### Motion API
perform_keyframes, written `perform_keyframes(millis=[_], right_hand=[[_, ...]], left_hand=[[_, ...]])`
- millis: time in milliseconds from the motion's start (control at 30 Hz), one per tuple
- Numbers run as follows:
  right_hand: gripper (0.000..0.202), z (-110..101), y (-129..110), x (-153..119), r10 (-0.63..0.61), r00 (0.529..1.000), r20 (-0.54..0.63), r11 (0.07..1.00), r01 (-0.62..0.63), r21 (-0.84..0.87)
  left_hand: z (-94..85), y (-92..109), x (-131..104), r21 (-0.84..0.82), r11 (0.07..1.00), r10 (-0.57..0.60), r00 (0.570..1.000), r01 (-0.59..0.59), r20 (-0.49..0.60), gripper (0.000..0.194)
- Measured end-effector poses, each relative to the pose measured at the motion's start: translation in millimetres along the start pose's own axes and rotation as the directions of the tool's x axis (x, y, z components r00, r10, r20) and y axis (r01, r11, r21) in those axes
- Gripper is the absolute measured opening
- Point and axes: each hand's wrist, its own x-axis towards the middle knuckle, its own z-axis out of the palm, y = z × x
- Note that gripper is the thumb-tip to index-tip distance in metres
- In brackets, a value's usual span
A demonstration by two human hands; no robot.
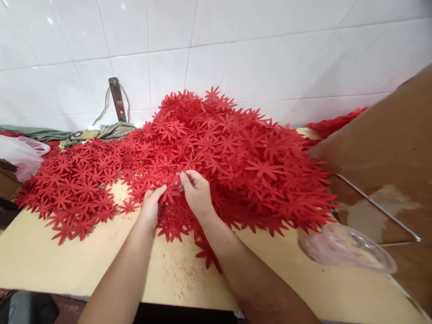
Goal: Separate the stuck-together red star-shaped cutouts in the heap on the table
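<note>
A large heap of red flower-shaped cutouts (216,139) with long narrow petals covers the middle of the table. My left hand (153,202) is closed, its thumb pressed on a red flower cutout (171,192) at the front of the heap. On the other side of the same cutout, my right hand (195,189) pinches its edge between thumb and fingers. Some of my fingertips are hidden behind the petals. A lower, flatter pile of similar red cutouts (77,180) spreads to the left, and one loose cutout (207,254) lies partly under my right forearm.
The pale table (114,252) carries small red scraps. At right are a clear plastic container (351,247), a metal rod (378,207) and a large brown cardboard sheet (388,144). A white plastic bag (23,153) sits far left. The tiled wall (270,58) closes off the back.
</note>
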Motion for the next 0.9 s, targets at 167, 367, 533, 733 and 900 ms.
perform_keyframes(millis=[167,367,533,733,900], right_hand=[[0.020,-7,2,2,-0.084,0.990,-0.115,0.990,0.070,-0.125],[0.035,-15,8,9,-0.253,0.958,-0.134,0.954,0.223,-0.202],[0.033,-11,-4,-2,-0.380,0.925,0.004,0.865,0.357,-0.352],[0.026,1,2,-9,-0.170,0.956,0.241,0.948,0.226,-0.226],[0.018,0,7,-5,-0.125,0.983,0.132,0.974,0.147,-0.174]], left_hand=[[-1.8,0,2,0.095,0.995,0.041,0.998,-0.037,-0.039,0.020],[0.8,3,-1,0.089,0.985,0.154,0.988,-0.150,-0.034,0.032],[3.6,5,-4,0.095,0.994,0.061,0.998,-0.061,0.000,0.032],[0.0,6,-2,0.056,0.995,0.078,0.997,-0.078,-0.007,0.036],[1.8,5,-2,0.063,0.990,0.127,0.991,-0.130,0.048,0.030]])
